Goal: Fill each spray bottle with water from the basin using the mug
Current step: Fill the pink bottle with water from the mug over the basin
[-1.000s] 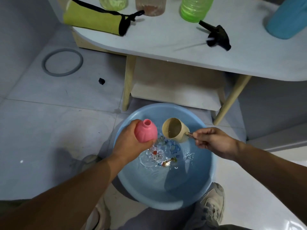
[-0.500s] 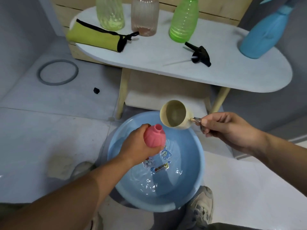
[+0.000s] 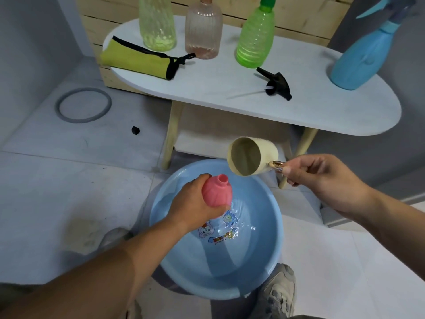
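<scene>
My left hand (image 3: 195, 203) grips a pink spray bottle (image 3: 217, 192) with no cap, tilted over the blue basin (image 3: 271, 245) of water on the floor. My right hand (image 3: 322, 178) pinches the metal handle of a beige mug (image 3: 251, 156), held above the basin's far rim, tipped on its side with its mouth facing the pink bottle. The mug is a little above and to the right of the bottle's neck, not touching it. On the white table (image 3: 322, 111) stand a yellow-green bottle (image 3: 157, 21), a clear pinkish bottle (image 3: 203, 31), a green bottle (image 3: 256, 38) and a blue spray bottle (image 3: 361, 56).
A black spray head (image 3: 277, 84) with its tube lies on the table, and a yellow-green pouch (image 3: 135, 58) at its left end. A grey ring (image 3: 84, 104) and a small black piece (image 3: 135, 130) lie on the tiled floor. My shoe (image 3: 274, 293) is beside the basin.
My right hand has lifted the mug out of the basin, up and to the right. The left hand with the pink bottle has risen slightly. The view has tilted upward.
</scene>
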